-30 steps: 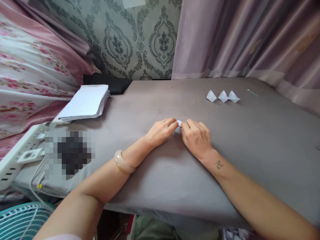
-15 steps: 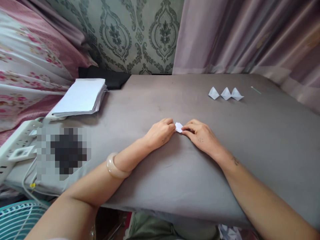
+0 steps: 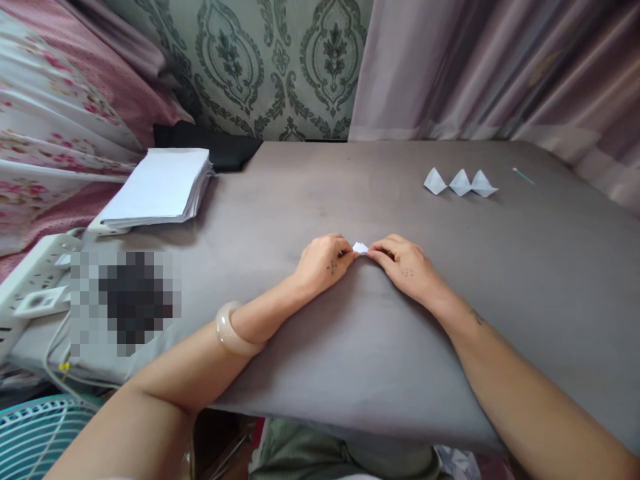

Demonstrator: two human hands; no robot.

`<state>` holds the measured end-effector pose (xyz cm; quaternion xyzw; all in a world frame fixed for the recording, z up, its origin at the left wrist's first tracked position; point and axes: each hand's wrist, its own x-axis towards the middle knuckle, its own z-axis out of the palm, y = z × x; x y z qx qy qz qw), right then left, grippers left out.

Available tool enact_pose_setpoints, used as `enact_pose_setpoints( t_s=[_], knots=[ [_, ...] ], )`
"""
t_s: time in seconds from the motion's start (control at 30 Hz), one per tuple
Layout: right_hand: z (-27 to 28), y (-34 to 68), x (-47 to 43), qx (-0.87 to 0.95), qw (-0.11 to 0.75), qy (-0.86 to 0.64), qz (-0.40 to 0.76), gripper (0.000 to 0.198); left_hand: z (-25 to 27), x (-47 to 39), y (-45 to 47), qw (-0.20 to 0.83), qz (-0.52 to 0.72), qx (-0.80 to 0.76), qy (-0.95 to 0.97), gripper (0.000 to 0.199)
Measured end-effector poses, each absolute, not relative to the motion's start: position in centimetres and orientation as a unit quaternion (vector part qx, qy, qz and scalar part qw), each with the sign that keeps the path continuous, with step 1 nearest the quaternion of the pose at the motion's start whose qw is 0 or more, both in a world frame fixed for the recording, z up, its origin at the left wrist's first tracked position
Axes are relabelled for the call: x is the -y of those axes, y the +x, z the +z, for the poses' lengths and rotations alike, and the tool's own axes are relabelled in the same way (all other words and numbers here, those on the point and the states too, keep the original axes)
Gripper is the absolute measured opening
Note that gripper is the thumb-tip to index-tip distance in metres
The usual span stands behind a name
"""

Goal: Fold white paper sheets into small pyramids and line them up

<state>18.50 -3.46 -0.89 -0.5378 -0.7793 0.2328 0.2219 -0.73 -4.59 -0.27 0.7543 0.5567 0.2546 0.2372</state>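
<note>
Left hand point(image 3: 325, 263) and right hand point(image 3: 403, 268): fingers pinch opposite sides of a small white folded-paper piece point(image 3: 360, 249), mid-table on grey cloth point(image 3: 350, 360). Farther, at right: three white pointed folded-paper shapes point(image 3: 460, 183) sit in a row; beside them lies a thin pale-green stick point(image 3: 525, 177).

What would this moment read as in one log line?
left hand: pinching paper | right hand: pinching its other side | folded pieces: three, in a row, beyond right hand | stack: left
</note>
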Motion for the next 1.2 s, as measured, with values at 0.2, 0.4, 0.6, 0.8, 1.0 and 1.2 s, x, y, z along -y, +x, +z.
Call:
enact_pose_setpoints(
  t_s=[0.2,0.4,0.6,0.8,1.0,1.2],
  knots=[
    [-0.9,18.6,2.4,0.781,0.199,-0.533,0.259,0.026,0.1,4.3,-0.5,0.331,0.283,-0.596,0.675,0.018],
    [-0.5,18.6,1.4,0.766,0.182,-0.538,0.302,0.025,0.5,4.3,-0.4,0.369,0.275,-0.62,0.636,0.021],
    [-0.1,18.2,1.3,0.722,0.175,-0.579,0.336,0.025,0.5,3.9,-0.2,0.378,0.271,-0.638,0.613,0.02],
    [0.4,17.5,1.6,0.719,0.146,-0.611,0.295,0.027,0.6,3.8,0.1,0.366,0.239,-0.653,0.618,0.02],
    [0.5,17.0,2.0,0.739,0.135,-0.615,0.238,0.025,1.1,3.4,0.2,0.353,0.181,-0.653,0.645,0.02],
    [-0.6,17.0,2.1,0.752,0.177,-0.598,0.212,0.024,0.4,3.1,0.0,0.347,0.21,-0.633,0.659,0.017]
  ],
)
